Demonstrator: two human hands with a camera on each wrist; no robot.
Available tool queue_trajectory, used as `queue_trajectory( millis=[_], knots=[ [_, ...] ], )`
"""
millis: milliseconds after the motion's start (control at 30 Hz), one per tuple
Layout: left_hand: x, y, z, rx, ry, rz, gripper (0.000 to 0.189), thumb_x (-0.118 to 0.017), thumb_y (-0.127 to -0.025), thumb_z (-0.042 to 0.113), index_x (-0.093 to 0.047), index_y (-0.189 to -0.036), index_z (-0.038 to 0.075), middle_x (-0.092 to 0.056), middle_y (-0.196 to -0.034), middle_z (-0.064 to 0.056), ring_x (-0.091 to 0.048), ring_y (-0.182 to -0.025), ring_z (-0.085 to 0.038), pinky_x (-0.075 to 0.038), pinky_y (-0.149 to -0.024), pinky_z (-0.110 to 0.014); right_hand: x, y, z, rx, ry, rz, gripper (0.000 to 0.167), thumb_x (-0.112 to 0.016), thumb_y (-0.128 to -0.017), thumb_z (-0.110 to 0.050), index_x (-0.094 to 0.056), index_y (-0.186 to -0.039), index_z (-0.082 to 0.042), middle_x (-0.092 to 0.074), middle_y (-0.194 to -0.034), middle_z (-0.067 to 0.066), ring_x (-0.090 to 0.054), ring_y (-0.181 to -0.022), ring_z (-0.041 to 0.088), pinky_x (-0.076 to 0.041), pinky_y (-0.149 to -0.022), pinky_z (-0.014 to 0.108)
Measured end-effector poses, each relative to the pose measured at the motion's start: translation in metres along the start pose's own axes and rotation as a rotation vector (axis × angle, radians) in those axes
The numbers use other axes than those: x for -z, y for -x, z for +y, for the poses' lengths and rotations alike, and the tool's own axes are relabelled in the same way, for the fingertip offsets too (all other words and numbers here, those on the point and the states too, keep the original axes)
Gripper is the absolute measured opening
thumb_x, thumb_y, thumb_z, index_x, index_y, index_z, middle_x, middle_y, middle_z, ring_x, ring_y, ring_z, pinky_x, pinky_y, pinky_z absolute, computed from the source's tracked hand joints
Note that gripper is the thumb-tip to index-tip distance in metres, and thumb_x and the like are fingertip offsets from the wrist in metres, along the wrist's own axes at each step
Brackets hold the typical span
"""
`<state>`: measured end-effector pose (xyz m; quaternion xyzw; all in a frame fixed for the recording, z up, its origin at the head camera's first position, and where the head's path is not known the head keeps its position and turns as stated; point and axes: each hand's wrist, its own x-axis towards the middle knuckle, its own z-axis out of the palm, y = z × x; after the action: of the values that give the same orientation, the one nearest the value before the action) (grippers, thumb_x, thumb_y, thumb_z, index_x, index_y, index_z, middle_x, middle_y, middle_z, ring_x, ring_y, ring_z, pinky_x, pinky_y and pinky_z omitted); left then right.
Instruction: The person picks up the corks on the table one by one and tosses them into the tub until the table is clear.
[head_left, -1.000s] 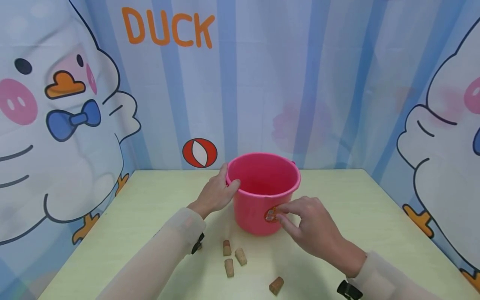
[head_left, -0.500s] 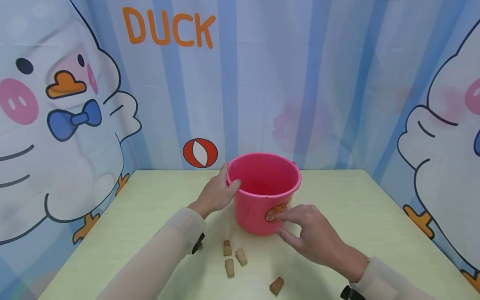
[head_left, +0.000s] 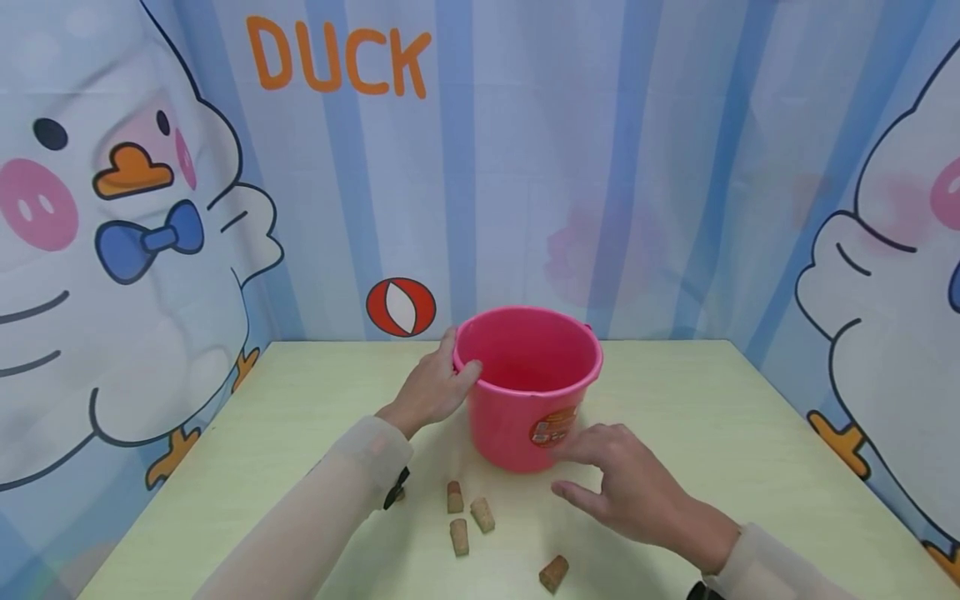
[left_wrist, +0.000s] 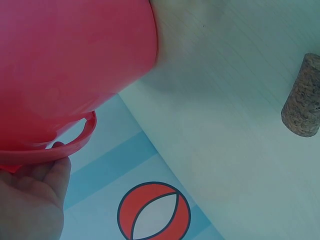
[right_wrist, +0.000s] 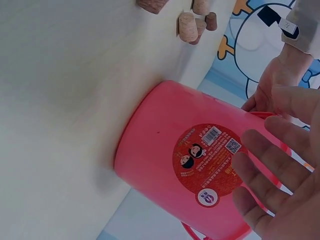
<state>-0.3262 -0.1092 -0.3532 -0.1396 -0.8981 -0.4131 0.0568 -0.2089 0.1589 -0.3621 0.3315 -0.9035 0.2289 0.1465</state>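
Observation:
A pink bucket (head_left: 502, 425) stands upright on the table, its opening facing up. My left hand (head_left: 429, 387) grips its rim on the left, thumb over the edge; the left wrist view shows the fingers (left_wrist: 57, 175) at the rim's handle loop. In front of the bucket's lower right side is my right hand (head_left: 637, 487), thumb and fingers apart and nothing between them. Its fingers (right_wrist: 270, 160) look extended in the right wrist view, partly covering the round red sticker (right_wrist: 205, 165). Whether they touch the bucket I cannot tell.
Several cork stoppers lie in front of the bucket: a close group including one cork (head_left: 459, 537), and a darker cork (head_left: 553, 573) nearer me. Another cork (head_left: 400, 494) is mostly hidden by my left wrist. A duck-print curtain (head_left: 525, 167) borders the table (head_left: 315, 367).
My right hand has moved down from the bucket's sticker, and its thumb and fingers have spread apart. More of the sticker shows. The left hand and bucket have stayed in place.

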Motion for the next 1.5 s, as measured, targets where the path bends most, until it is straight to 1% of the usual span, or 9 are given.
queue_trajectory(
  millis=[167,333,533,800,1000,1133,1333,1500],
  knots=[
    [0.000,0.001,0.000,0.002,-0.001,0.004,0.076,-0.062,-0.097,0.031,-0.023,-0.160,0.016,-0.058,-0.128,-0.003,-0.057,-0.106,-0.022,-0.060,-0.077,-0.035,-0.002,0.003,0.000,-0.020,-0.002,-0.055,0.040,-0.088,-0.082,-0.030,-0.077,-0.120,-0.024,-0.074,-0.112,-0.015,-0.066,-0.101,0.004,-0.053,-0.092,0.044],
    [-0.001,0.002,0.000,0.011,0.006,0.000,0.078,-0.062,-0.097,0.032,-0.021,-0.161,0.016,-0.057,-0.131,-0.002,-0.057,-0.107,-0.021,-0.060,-0.077,-0.034,-0.005,0.006,0.001,-0.012,0.002,-0.088,0.037,-0.086,-0.083,-0.032,-0.078,-0.118,-0.023,-0.074,-0.111,-0.016,-0.067,-0.101,0.005,-0.053,-0.092,0.045],
    [0.000,0.002,0.001,0.005,0.001,-0.002,0.076,-0.060,-0.097,0.033,-0.022,-0.160,0.015,-0.058,-0.126,-0.003,-0.057,-0.103,-0.021,-0.058,-0.074,-0.033,-0.009,0.011,0.002,-0.019,0.004,-0.115,0.036,-0.087,-0.082,-0.030,-0.078,-0.116,-0.023,-0.073,-0.111,-0.017,-0.066,-0.103,0.006,-0.053,-0.093,0.046],
    [0.000,0.003,0.001,0.011,0.009,-0.002,0.077,-0.061,-0.096,0.034,-0.022,-0.161,0.016,-0.057,-0.130,-0.002,-0.057,-0.107,-0.021,-0.059,-0.077,-0.034,-0.014,0.013,0.004,-0.024,0.022,-0.208,0.035,-0.087,-0.082,-0.033,-0.078,-0.115,-0.026,-0.071,-0.108,-0.020,-0.065,-0.104,0.007,-0.053,-0.092,0.046],
    [0.000,0.003,0.001,0.008,0.005,-0.001,0.078,-0.062,-0.096,0.034,-0.022,-0.161,0.016,-0.057,-0.131,-0.003,-0.057,-0.107,-0.021,-0.059,-0.077,-0.034,-0.015,0.010,0.002,-0.026,0.013,-0.300,0.034,-0.087,-0.082,-0.035,-0.079,-0.113,-0.026,-0.071,-0.105,-0.021,-0.064,-0.103,0.008,-0.052,-0.092,0.046],
    [0.000,0.003,0.001,0.009,0.012,-0.001,0.077,-0.062,-0.096,0.034,-0.023,-0.160,0.017,-0.057,-0.131,-0.002,-0.057,-0.106,-0.021,-0.059,-0.076,-0.033,-0.016,0.010,0.002,-0.014,0.009,-0.337,0.033,-0.087,-0.081,-0.036,-0.080,-0.112,-0.027,-0.071,-0.104,-0.022,-0.063,-0.103,0.008,-0.051,-0.093,0.045],
    [0.000,0.002,0.001,0.004,0.018,-0.004,0.075,-0.062,-0.096,0.033,-0.025,-0.159,0.016,-0.058,-0.126,-0.002,-0.058,-0.104,-0.021,-0.059,-0.075,-0.033,-0.021,0.013,0.003,0.014,0.020,-0.368,0.031,-0.088,-0.080,-0.035,-0.080,-0.110,-0.029,-0.070,-0.104,-0.024,-0.061,-0.103,0.006,-0.050,-0.093,0.043],
    [0.000,0.002,0.002,0.001,0.010,-0.002,0.074,-0.062,-0.096,0.033,-0.025,-0.158,0.016,-0.058,-0.126,-0.002,-0.058,-0.105,-0.021,-0.059,-0.077,-0.034,-0.024,0.015,0.004,0.023,0.016,-0.403,0.031,-0.087,-0.080,-0.042,-0.079,-0.108,-0.032,-0.069,-0.102,-0.026,-0.059,-0.102,0.005,-0.051,-0.092,0.040]
  ],
)
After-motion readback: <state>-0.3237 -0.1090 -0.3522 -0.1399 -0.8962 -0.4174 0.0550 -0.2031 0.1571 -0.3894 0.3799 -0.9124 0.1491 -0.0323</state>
